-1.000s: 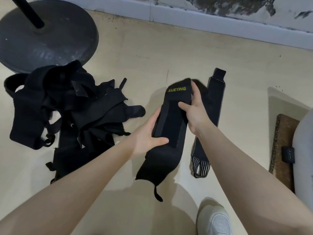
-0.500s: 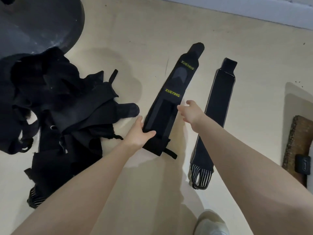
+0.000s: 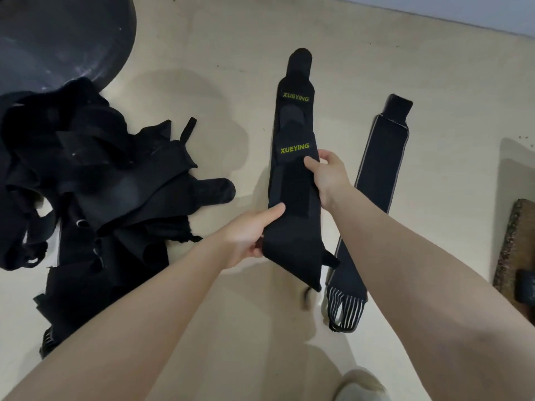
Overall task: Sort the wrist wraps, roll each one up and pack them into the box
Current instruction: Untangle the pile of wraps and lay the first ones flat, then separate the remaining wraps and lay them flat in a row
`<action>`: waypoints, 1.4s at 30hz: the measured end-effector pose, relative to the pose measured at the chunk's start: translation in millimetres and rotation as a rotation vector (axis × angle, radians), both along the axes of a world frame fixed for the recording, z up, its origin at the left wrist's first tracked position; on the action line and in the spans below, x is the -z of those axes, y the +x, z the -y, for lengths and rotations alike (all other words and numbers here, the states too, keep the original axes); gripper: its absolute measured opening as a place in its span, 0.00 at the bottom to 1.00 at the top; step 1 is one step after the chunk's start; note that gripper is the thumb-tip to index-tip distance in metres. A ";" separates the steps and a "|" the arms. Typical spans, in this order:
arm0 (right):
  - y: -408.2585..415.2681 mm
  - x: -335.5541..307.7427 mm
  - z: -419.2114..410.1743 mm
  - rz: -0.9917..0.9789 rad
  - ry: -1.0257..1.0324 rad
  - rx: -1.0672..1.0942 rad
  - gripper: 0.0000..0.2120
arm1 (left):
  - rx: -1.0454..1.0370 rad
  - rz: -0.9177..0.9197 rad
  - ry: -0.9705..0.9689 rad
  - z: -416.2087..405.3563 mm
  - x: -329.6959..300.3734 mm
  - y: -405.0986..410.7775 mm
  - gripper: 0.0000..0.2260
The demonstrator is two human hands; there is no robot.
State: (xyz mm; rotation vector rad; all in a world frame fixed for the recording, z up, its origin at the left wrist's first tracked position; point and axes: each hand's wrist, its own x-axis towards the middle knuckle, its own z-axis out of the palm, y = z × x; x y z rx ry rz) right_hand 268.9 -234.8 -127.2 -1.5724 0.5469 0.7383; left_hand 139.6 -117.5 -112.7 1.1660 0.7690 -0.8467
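Head view, looking down at a pale floor [image 3: 231, 68]. Near the middle of the floor, two black wrist wraps printed "XUEYING" in yellow-green lie one on top of the other: the upper XUEYING wrap [image 3: 292, 221] overlaps the lower XUEYING wrap [image 3: 296, 82], whose rounded far end points away from the person. The left hand [image 3: 249, 235] grips the near left edge of the upper wrap, thumb lying along its top face and fingers curled beneath. The right hand [image 3: 328, 172] pinches the right edge of the same wrap just below its printed word, thumb on top and fingers behind the edge. The wrap thus spans between the two hands, its near end tilted off the floor; a small loop projects at its near right corner. Just to the right, and apart from both hands, a grey-edged wrap [image 3: 379, 175] lies flat and straight, its striped elastic end [image 3: 346, 308] toward the person. Toward the left edge of the floor sits a tangled pile of black wraps [image 3: 86, 183], well apart from the left hand. Beyond the pile, at the far left corner, stands a dark round base [image 3: 58, 33]. A brown mat [image 3: 515, 241] lies at the right edge.
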 end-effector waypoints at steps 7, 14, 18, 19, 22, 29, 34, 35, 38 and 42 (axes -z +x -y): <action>-31.3 -9.0 26.5 0.112 -0.213 -0.140 0.25 | 0.331 0.063 0.094 -4.7 -3.6 -19.7 0.18; -106.2 -14.0 53.9 -0.191 -0.077 -0.332 0.12 | -0.011 0.032 0.146 17.9 5.9 -40.5 0.17; -124.2 -20.8 59.0 -0.229 0.008 -0.248 0.12 | -0.122 -0.050 -0.026 24.3 -4.6 -55.4 0.17; -127.4 -21.8 59.2 -0.267 0.028 -0.197 0.12 | -0.140 -0.086 -0.030 25.7 -8.4 -58.3 0.17; -134.7 -21.9 56.0 -0.351 -0.023 0.001 0.08 | -0.259 -0.224 -0.006 29.0 -12.7 -66.8 0.15; -161.4 -7.6 51.1 -0.231 -0.210 -0.358 0.12 | -0.300 -0.303 0.007 22.7 -13.9 -85.3 0.12; -173.0 -4.6 53.3 -0.141 -0.215 -0.480 0.07 | -0.374 -0.236 -0.112 4.1 -15.6 -86.7 0.14; -174.3 -1.8 53.2 -0.156 -0.227 -0.464 0.09 | -0.336 -0.234 -0.093 2.5 -15.0 -87.4 0.15; -179.2 -1.9 53.4 -0.266 -0.168 -0.354 0.10 | -0.221 -0.249 -0.098 4.2 -18.1 -94.2 0.15; -190.3 6.6 55.5 -0.371 -0.115 -0.258 0.12 | -0.149 -0.260 -0.116 11.4 -14.5 -104.5 0.14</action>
